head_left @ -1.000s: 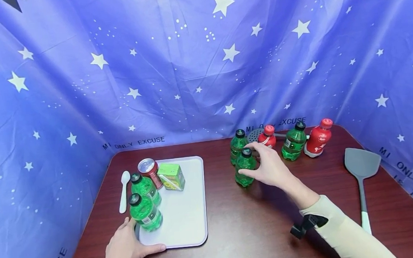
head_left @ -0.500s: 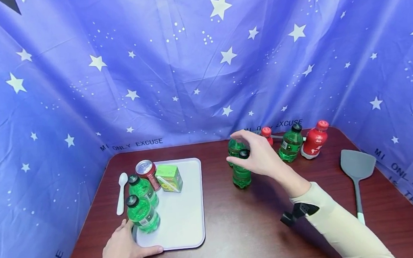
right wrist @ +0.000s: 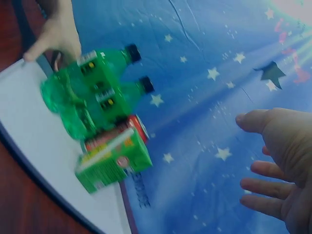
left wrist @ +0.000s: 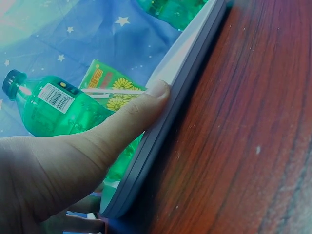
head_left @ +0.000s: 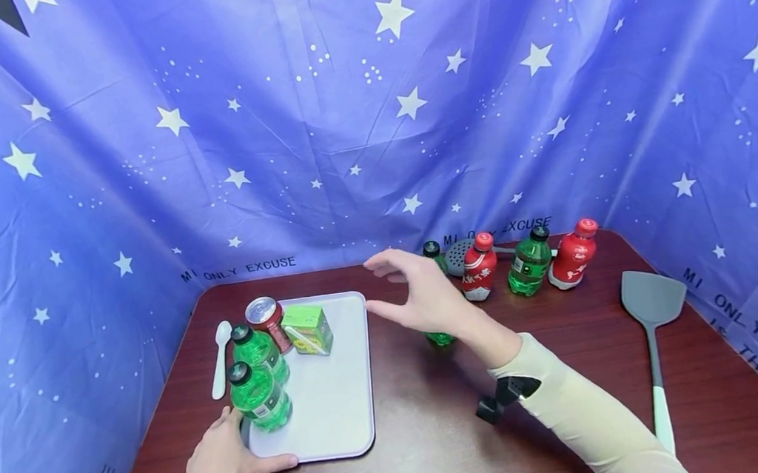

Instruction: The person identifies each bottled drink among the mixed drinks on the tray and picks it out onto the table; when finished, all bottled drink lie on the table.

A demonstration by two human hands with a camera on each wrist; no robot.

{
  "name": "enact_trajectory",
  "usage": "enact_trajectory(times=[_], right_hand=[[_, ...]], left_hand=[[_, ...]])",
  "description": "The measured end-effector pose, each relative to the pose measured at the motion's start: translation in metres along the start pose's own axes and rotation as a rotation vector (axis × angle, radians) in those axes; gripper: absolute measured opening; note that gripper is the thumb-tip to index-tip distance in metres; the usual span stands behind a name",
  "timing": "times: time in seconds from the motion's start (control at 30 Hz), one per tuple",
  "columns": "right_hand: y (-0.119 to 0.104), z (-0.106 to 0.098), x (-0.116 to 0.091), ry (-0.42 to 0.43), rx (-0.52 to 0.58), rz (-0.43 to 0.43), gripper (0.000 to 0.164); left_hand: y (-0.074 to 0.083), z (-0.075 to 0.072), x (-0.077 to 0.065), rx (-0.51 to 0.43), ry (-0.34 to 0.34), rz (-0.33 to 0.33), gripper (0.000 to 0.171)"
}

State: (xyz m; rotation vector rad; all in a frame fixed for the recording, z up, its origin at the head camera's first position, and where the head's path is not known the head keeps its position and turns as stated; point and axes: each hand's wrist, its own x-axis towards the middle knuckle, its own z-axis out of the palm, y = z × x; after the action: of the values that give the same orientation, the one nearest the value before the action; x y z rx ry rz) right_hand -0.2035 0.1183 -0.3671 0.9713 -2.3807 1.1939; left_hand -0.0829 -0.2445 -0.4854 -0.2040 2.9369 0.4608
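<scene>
My left hand (head_left: 219,457) holds the near left corner of the white tray (head_left: 348,417), its thumb (left wrist: 139,109) lying on the rim. Two green soda bottles (head_left: 258,398) stand upright on the tray's left side, by a red can (head_left: 267,319) and a green drink carton (head_left: 309,331). My right hand (head_left: 417,293) is in the air between the tray and the back row, thumb and fingers spread apart around nothing. It partly hides two more green bottles, one showing its base (head_left: 440,338) below the hand, the other its black cap (head_left: 431,249) above.
A white spoon (head_left: 220,360) lies left of the tray. Further right stand two red bottles (head_left: 479,266) with a green bottle (head_left: 530,263) between them, before a grey skimmer (head_left: 461,258). A grey spatula (head_left: 653,300) lies at the right. Starry blue cloth (head_left: 318,145) surrounds the table.
My right hand has left the nearer of the two green bottles and moved left toward the tray, with its fingers free. The left hand stays at the tray corner.
</scene>
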Motion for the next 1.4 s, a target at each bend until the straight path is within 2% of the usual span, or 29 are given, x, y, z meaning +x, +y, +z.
enact_trajectory(times=[0.33,0.7,0.8,1.07,1.4], right_hand=[[-0.030,0.044,0.005,-0.117,0.100,-0.092,0.055],[-0.051,0.091,0.011,-0.152,0.164,-0.212,0.053],[-0.054,0.103,0.009,-0.177,0.171,-0.215,0.054],[-0.056,0.128,0.001,-0.233,0.206,-0.160,0.056],[-0.059,0.152,-0.004,-0.208,0.145,-0.170,0.057]], left_hand=[[0.000,-0.001,0.000,0.013,-0.001,0.007,0.149],[-0.001,-0.003,-0.002,0.007,0.045,0.043,0.146],[-0.001,-0.002,-0.002,0.007,0.049,0.039,0.146],[-0.002,0.000,-0.003,0.014,0.058,0.041,0.148],[-0.004,0.001,-0.004,0.011,0.073,0.045,0.147]])
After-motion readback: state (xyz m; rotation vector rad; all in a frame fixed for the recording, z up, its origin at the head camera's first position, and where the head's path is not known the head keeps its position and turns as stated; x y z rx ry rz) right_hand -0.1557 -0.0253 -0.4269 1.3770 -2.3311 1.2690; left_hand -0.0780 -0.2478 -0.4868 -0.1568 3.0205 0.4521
